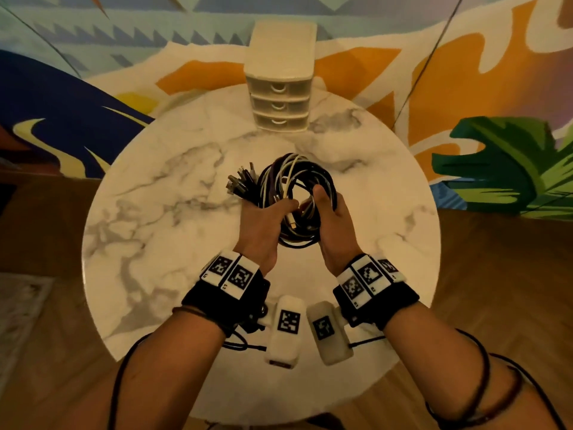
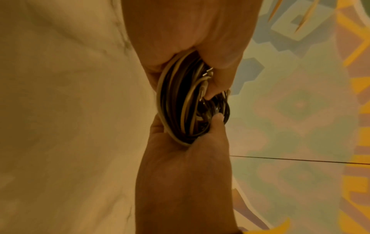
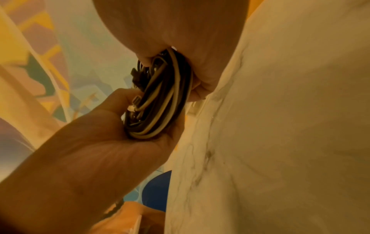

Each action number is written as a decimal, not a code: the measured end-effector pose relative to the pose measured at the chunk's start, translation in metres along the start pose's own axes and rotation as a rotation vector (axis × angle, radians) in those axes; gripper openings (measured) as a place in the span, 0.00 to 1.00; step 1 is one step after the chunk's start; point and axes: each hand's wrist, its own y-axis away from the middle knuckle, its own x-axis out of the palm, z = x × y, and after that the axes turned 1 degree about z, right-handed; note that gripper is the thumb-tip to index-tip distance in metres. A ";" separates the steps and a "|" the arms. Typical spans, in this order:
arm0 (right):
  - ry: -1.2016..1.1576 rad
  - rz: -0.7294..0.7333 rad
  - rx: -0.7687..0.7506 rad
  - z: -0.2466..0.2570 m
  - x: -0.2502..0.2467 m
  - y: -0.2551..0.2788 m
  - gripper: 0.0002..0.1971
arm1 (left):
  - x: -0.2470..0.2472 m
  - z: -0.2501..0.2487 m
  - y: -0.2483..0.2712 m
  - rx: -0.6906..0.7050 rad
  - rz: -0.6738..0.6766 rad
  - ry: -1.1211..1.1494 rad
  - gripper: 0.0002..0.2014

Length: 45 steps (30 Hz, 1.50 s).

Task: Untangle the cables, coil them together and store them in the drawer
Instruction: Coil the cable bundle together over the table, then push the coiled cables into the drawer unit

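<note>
STEP: secure coil | STATE: left hand (image 1: 263, 221) and right hand (image 1: 330, 221) both clamp the black-and-white coiled cable bundle (image 1: 297, 181) above the round marble surface (image 1: 155, 212) | METHOD: tuck loose plug ends (image 1: 240, 181) inward, then free one hand for the closed cream plastic three-drawer unit (image 1: 280, 97).

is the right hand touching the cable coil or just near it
Touching. In the head view the right hand wraps the coil, thumb through its middle. The left wrist view shows its fingertips pressed on the strands.

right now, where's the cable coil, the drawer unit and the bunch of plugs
cable coil (image 1: 297, 172): head view, far arc of the loop.
drawer unit (image 1: 280, 103): head view, middle drawer front.
bunch of plugs (image 1: 240, 181): head view, connector ends sticking out left of the coil.
</note>
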 end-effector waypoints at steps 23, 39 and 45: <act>1.100 0.099 -0.182 -0.046 0.081 -0.229 0.30 | -0.113 -0.062 -0.202 -0.147 -0.017 0.115 0.21; -0.297 -0.158 0.257 -0.030 0.106 -0.278 0.09 | -0.114 -0.070 -0.223 -0.127 0.042 0.107 0.19; -0.191 -0.141 0.258 -0.052 0.100 -0.231 0.06 | -0.102 -0.076 -0.226 -0.158 0.106 0.060 0.22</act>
